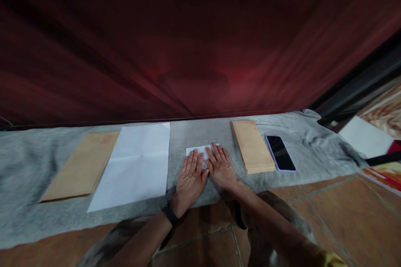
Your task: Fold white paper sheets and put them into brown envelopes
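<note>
Fingers (217, 153) of both hands lie stretched flat, palms down, with narrow gaps between them, gripping nothing. A matte black band (170, 214) circles the left wrist, and terracotta floor tiles (338, 217) with pale grout show below. The left hand (190, 179) and right hand (222, 169) rest side by side on a small piece of white paper (202, 149), mid-width on a soft, rumpled grey cloth (178, 137). The paper is mostly covered; a thin, straight-edged strip shows past the fingertips, and a bluish patch between the hands is too blurred to read.

Left of them lies a large white sheet (138, 171), crossed by fold lines, beside brown paper envelopes (81, 167) with faint reddish print, illegible. To the right are a narrow brown paper stack (253, 146) and a dark-screened phone (280, 153) edged in lilac. Beyond hangs creased dark red fabric (200, 50).
</note>
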Available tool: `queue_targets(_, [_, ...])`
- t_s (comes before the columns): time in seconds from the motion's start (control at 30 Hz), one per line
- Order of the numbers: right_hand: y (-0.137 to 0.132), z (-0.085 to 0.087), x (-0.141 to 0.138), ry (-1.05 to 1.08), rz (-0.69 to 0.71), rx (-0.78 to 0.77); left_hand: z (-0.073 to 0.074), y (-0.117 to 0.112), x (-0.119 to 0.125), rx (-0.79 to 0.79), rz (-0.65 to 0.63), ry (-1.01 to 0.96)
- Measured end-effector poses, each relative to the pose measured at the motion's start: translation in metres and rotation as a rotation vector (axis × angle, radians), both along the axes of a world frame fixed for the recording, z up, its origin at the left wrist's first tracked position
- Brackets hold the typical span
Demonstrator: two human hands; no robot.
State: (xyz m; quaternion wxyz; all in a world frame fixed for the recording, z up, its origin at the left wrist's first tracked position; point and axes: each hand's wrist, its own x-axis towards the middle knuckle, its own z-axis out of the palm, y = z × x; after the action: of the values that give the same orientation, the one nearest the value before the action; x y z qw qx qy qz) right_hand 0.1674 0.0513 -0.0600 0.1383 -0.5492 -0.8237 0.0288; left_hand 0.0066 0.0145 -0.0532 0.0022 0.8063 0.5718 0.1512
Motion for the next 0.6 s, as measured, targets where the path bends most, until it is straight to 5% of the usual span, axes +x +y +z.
queue_targets(0.37, [0.0,-0.011,0.008,-0.021,-0.077,0.043,0.0,-0.009,-0.012,0.021,0.198,0.008])
queue_targets(0.6, [-0.001,-0.012,0.007,-0.062,-0.092,0.068,0.005,-0.007,-0.01,0.07,0.147,-0.004])
